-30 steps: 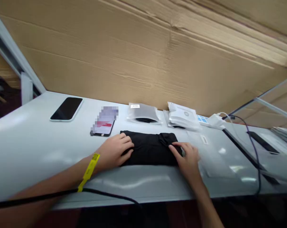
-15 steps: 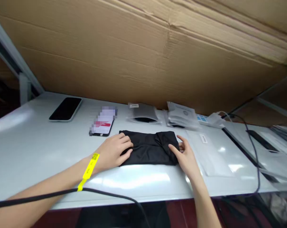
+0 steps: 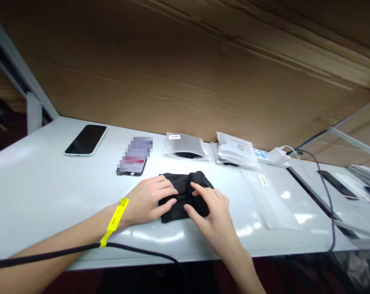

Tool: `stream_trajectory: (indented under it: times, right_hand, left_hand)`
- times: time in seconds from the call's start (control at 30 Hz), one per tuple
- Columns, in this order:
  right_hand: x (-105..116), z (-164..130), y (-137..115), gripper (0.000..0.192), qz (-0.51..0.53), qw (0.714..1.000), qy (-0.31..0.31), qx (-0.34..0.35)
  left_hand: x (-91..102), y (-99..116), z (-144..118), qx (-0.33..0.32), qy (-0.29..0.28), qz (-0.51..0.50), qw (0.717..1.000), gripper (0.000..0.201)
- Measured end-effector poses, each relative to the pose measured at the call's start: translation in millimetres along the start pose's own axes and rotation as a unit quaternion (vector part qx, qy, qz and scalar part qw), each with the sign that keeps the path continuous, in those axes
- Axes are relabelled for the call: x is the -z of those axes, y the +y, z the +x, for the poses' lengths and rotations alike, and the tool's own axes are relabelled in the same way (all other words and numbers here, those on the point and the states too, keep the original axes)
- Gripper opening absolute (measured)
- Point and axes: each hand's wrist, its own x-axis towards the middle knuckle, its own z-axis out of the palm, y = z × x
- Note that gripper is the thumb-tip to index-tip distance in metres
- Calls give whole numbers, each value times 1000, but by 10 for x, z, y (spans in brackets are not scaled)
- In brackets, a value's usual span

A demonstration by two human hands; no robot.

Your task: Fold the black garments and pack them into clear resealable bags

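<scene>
A folded piece of black cloth (image 3: pixel 182 198) lies on the pale tabletop in front of me, its right end turned over toward the left in a loose, bunched fold. My left hand (image 3: pixel 151 199) rests on the cloth's left end, fingers extended over it and thumb apart. At the other end, my right hand (image 3: pixel 213 208) curves around the turned-over fold, with thumb at the near side and index finger at the far side. Its other fingertips are hidden behind the hand and cloth. A yellow tag (image 3: pixel 115 218) on a black cable crosses in front of my left wrist.
Behind the cloth are a lit phone (image 3: pixel 132 159), a dark-screened phone (image 3: pixel 87 141), a frosted bag (image 3: pixel 186 145) and stacked bags (image 3: pixel 236 149). A flat clear bag (image 3: pixel 269 200) lies to the right. Cardboard (image 3: pixel 185 81) stands behind; a cable (image 3: pixel 328 196) hangs at right.
My right hand has moved left, carrying the cloth's right end over, so the cloth now covers a shorter stretch of table. My left hand has shifted slightly right and stays on the left end.
</scene>
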Motion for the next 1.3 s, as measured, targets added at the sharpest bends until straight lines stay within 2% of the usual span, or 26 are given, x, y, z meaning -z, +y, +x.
stream_trajectory:
  times: [0.07, 0.17, 0.23, 0.37, 0.53, 0.6, 0.7, 0.83, 0.97, 1.17, 1.3]
  right_hand:
    - [54, -63, -49, 31, 55, 998, -2, 3]
    - [174, -89, 31, 22, 77, 992, 88, -45]
    - [189, -81, 115, 23, 64, 991, 110, -45]
    - [22, -79, 213, 32, 32, 998, 53, 3]
    - [-108, -99, 262, 53, -12, 996, 94, -9]
    - [-99, -104, 284, 56, -23, 997, 74, -10]
    - [-100, -113, 304, 57, -14, 999, 37, -15]
    - [-149, -102, 303, 53, 10, 999, 41, -29]
    - [-118, -36, 383, 44, 39, 994, 88, -56]
    - [177, 9, 748, 49, 69, 957, 188, -212]
    - [296, -5, 799, 42, 42, 942, 254, -214]
  left_hand:
    - [17, 0, 0, 8, 24, 16, 1000, 24]
    - [23, -1, -1, 15, 38, 34, 999, 23]
    - [11, -4, -2, 24, 25, 39, 999, 22]
    - [-21, -22, 2, 29, 5, 41, 999, 21]
    - [-27, -45, 6, 27, -8, 48, 998, 21]
    - [-26, -44, 3, 28, -5, 49, 998, 22]
    - [-29, -39, -2, 30, -8, 47, 998, 22]
    - [-37, -41, -1, 28, -14, 38, 999, 21]
    - [-38, -49, -2, 34, -18, 42, 998, 22]
    - [-26, -52, -4, 31, -23, 41, 998, 22]
    - [-26, -66, -6, 39, -22, 40, 998, 21]
